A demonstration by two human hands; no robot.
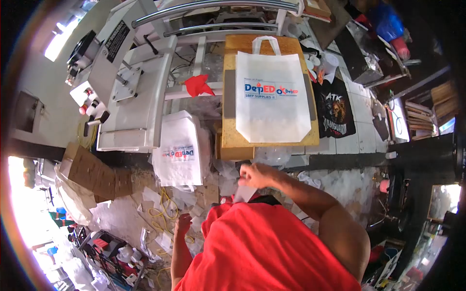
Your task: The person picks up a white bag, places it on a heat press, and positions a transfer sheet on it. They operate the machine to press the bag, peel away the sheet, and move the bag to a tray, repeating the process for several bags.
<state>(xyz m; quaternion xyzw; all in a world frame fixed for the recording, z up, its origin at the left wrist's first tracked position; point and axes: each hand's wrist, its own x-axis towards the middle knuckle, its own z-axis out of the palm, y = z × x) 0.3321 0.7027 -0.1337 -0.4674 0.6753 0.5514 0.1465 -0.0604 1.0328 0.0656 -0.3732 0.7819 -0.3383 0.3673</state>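
My right hand (256, 175) is closed in front of my chest, with a small pale sheet (245, 193) hanging from its fingers. A dark bit shows at the fingertips, too small to make out. My left hand (183, 223) hangs low at my left side, fingers loosely bent, with nothing visible in it. Beyond the right hand, a white tote bag (274, 116) printed with blue and red "DepED" lettering lies flat on a wooden board (238, 44). Neither hand touches it. More white printed bags (177, 131) hang or lie in a stack left of the board.
A white press-like machine (128, 114) stands at the left, with a red cloth scrap (199, 86) beside it. Right of the board lies a black printed shirt (335, 109). Cardboard boxes (92, 169), a yellow cord (165, 208) and paper scraps cover the floor.
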